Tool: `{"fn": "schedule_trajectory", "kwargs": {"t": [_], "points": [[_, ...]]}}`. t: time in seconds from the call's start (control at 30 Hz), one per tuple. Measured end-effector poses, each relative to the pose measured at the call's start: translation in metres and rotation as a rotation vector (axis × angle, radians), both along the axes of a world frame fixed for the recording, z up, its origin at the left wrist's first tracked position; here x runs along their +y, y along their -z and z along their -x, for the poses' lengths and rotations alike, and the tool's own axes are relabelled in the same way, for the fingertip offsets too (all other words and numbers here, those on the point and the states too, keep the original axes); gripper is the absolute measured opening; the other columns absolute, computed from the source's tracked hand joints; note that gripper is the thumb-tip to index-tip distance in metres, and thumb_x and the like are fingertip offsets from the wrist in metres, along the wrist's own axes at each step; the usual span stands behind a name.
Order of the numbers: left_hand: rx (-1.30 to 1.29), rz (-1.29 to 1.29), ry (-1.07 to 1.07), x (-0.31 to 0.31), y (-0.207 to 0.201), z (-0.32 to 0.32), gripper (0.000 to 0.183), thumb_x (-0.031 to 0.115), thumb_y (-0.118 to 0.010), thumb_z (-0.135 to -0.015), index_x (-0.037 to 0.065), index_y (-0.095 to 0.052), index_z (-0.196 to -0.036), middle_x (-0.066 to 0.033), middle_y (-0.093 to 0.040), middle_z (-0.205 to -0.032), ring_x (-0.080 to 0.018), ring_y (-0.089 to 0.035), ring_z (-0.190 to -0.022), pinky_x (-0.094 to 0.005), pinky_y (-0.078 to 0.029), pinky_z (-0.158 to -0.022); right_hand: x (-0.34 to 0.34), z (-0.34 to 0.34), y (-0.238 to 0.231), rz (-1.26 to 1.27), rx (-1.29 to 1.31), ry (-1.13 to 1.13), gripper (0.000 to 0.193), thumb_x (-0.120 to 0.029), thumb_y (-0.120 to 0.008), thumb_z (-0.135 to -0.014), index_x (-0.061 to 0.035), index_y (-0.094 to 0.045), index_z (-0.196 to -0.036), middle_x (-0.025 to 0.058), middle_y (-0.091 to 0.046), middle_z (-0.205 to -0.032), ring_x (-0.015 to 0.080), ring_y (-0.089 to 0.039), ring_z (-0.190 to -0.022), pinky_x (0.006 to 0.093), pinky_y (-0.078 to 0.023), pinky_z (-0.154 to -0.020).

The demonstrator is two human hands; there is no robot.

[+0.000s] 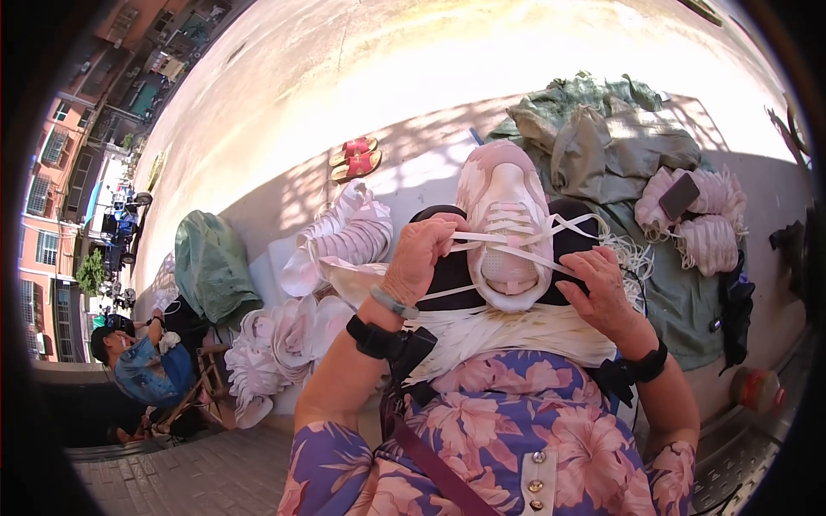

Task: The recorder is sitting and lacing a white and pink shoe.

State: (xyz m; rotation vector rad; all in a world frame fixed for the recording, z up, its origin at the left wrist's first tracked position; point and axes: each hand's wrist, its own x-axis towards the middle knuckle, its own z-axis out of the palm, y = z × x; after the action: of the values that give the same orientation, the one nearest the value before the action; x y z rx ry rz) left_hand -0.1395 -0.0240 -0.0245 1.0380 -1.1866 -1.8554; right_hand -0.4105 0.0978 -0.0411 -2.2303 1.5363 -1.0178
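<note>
A pale pink and white sneaker (503,176) rests on my lap with its toe pointing away from me. A flat white shoelace (523,253) runs through its eyelets, with loose lengths reaching out to both sides. My left hand (419,265) pinches one length just left of the shoe's opening. On the other side, my right hand (607,291) holds another length between curled fingers, its thumb apart below. The lace is drawn fairly straight between the hands. Many loose white laces (482,340) lie across my lap, under the shoe's heel.
Stacked pale shoe uppers (344,236) and more shoe parts (280,344) lie to the left, beside a green sack (213,267). Red slippers (355,158) are ahead. At right, a phone (679,197) rests on bundled uppers (710,228) near crumpled sacks (594,146). Another person (153,370) sits far left.
</note>
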Motion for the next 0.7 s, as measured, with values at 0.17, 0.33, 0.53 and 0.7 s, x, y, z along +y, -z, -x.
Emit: {"fn": "schedule_trajectory", "kwargs": {"t": [0.17, 0.33, 0.53, 0.7], "points": [[-0.111, 0.074, 0.115, 0.003, -0.014, 0.012, 0.03, 0.022, -0.052, -0.088, -0.006, -0.065, -0.087, -0.0052, -0.06, -0.09, -0.0074, -0.041, -0.065, -0.0231, -0.04, -0.069, 0.007, 0.0, 0.004, -0.01, -0.004, -0.029, 0.015, -0.009, -0.065, -0.076, -0.0045, -0.058, -0.088, 0.007, -0.055, -0.072, 0.0259, -0.054, -0.068, 0.0375, -0.039, -0.072], [-0.087, 0.181, 0.144, 0.004, -0.004, 0.019, 0.016, 0.015, -0.062, -0.081, 0.0, -0.063, -0.079, -0.0047, -0.057, -0.096, -0.0076, -0.048, -0.076, -0.0225, -0.041, -0.074, 0.033, 0.027, 0.002, 0.097, 0.053, 0.004, 0.011, -0.003, -0.064, -0.072, -0.0041, -0.057, -0.08, 0.0068, -0.049, -0.062, 0.0264, -0.05, -0.057, 0.0369, -0.038, -0.059], [-0.159, 0.215, 0.165, 0.005, 0.008, 0.016, 0.009, 0.005, -0.068, -0.073, 0.004, -0.059, -0.074, -0.0047, -0.056, -0.101, -0.0111, -0.053, -0.086, -0.0242, -0.042, -0.08, 0.047, 0.039, 0.007, -0.036, -0.034, 0.019, 0.009, -0.002, -0.063, -0.072, -0.0025, -0.059, -0.08, 0.0087, -0.056, -0.064, 0.0266, -0.054, -0.059, 0.0363, -0.04, -0.059], [-0.565, 0.941, -0.086, 0.021, -0.015, 0.039, 0.008, 0.005, -0.067, -0.072, 0.004, -0.06, -0.076, -0.0091, -0.058, -0.099, -0.0189, -0.056, -0.086, -0.0284, -0.043, -0.078, 0.012, 0.007, 0.007, -0.003, -0.238, 0.047, 0.013, -0.01, -0.066, -0.076, -0.0017, -0.06, -0.084, 0.0097, -0.056, -0.064, 0.0266, -0.056, -0.06, 0.0344, -0.043, -0.055]]}}
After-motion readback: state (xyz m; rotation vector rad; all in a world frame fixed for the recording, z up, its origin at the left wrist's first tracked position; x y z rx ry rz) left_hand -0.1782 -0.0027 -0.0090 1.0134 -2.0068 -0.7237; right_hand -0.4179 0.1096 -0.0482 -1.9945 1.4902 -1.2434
